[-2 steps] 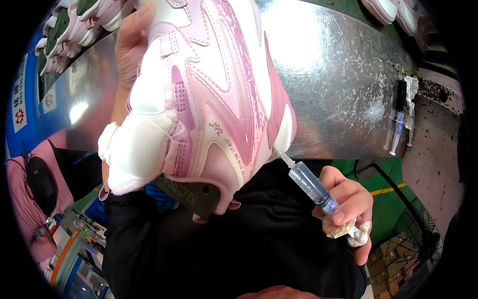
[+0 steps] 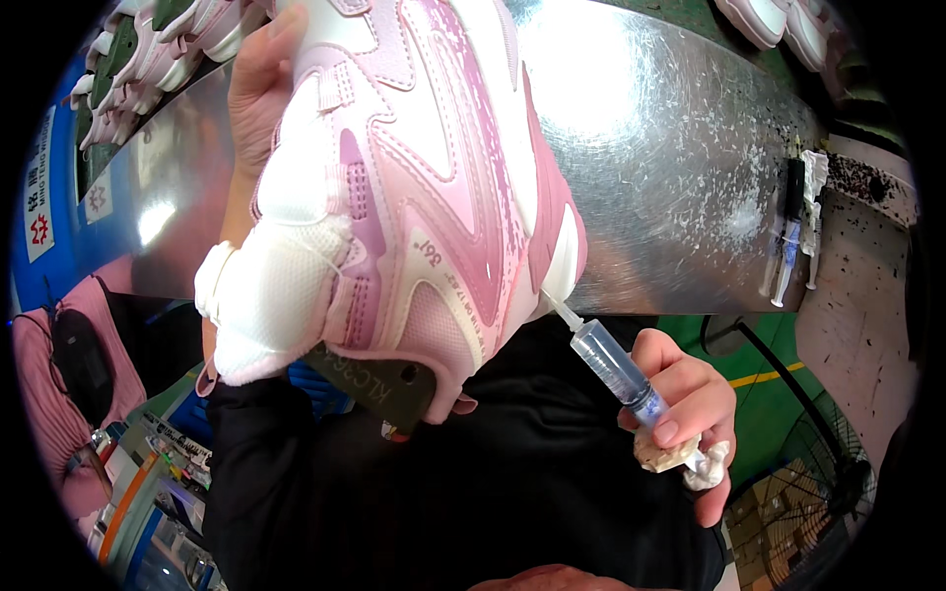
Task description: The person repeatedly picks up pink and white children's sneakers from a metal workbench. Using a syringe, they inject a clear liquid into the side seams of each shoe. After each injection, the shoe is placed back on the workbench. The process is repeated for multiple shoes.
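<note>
A pink and white sneaker [image 2: 434,167] fills the middle of the view, tilted on its side. My left hand [image 2: 258,89] grips it from behind near the toe, and the shoe hides part of the fingers. Inside the shoe's opening sits a dark green shoe last [image 2: 379,386]. My right hand [image 2: 690,414] is closed around a clear syringe [image 2: 606,357] with a blue-printed barrel. The syringe's thin tip meets the shoe at the heel, by the seam between upper and sole. Wads of whitish material [image 2: 670,455] cover the plunger end, between my fingers.
Below the shoe lies a scratched metal table [image 2: 641,148]. Several syringes [image 2: 791,222] rest at its right edge. More pink sneakers [image 2: 148,69] stand at the far left, others [image 2: 769,25] at the far right. A black fan [image 2: 828,492] stands at lower right, and a pink-clad person [image 2: 59,374] is at left.
My right hand and the plunger end of the syringe have shifted very slightly left. The tip stays at the heel; my left hand and the shoe look unmoved.
</note>
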A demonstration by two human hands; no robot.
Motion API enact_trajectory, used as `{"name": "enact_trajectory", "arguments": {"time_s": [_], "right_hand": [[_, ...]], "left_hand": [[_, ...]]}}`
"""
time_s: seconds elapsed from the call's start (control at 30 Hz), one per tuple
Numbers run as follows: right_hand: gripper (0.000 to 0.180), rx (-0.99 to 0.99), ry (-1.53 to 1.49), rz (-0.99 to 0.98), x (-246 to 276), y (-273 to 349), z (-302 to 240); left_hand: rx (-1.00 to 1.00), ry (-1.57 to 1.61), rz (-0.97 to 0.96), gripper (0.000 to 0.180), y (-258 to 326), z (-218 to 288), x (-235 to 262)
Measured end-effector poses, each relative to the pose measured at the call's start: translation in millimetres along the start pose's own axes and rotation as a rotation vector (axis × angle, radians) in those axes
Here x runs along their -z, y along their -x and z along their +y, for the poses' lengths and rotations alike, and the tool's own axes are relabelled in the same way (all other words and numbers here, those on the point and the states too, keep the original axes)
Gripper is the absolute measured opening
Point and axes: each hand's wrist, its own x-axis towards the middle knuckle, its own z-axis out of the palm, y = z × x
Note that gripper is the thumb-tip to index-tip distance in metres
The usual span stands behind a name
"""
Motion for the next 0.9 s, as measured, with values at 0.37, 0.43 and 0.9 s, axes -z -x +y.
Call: {"name": "enact_trajectory", "arguments": {"time_s": [0.37, 0.43, 0.9], "right_hand": [[0.075, 0.081, 0.079, 0.032, -0.4, 15.0, 17.2], [0.076, 0.103, 0.072, 0.031, 1.9, 14.2, 23.6], [0.074, 0.179, 0.169, -0.042, -1.0, -11.1, 49.1]], "left_hand": [[0.057, -0.301, 0.433, 0.053, 27.6, 10.7, -27.6], [0.084, -0.352, 0.533, 0.056, 39.2, 11.7, -36.3], [-0.367, -1.845, 0.195, 0.050, 127.0, 7.8, -58.2]]}}
